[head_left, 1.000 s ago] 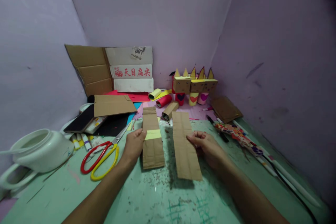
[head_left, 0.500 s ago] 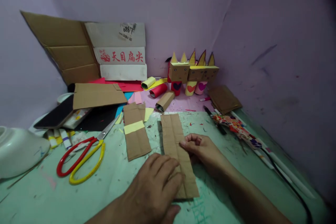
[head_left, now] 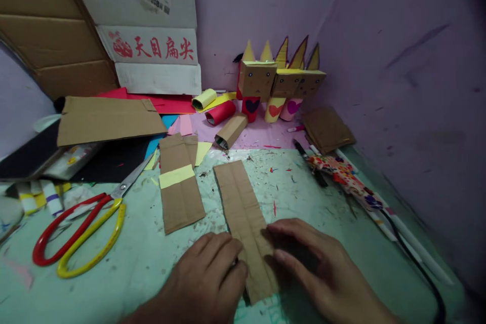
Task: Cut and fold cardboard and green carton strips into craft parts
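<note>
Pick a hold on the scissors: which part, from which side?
Best grip looks to be the red handle and yellow handle together, from the near side, probably with the left hand. The scissors lie with their wide loops towards the person; the blades point away, tips beside the black sheet, so a near approach stays clear of the edges.

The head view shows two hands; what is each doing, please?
Left hand: curled at the cardboard strip's left edge; grip unclear.
Right hand: open, at its right edge.
</note>
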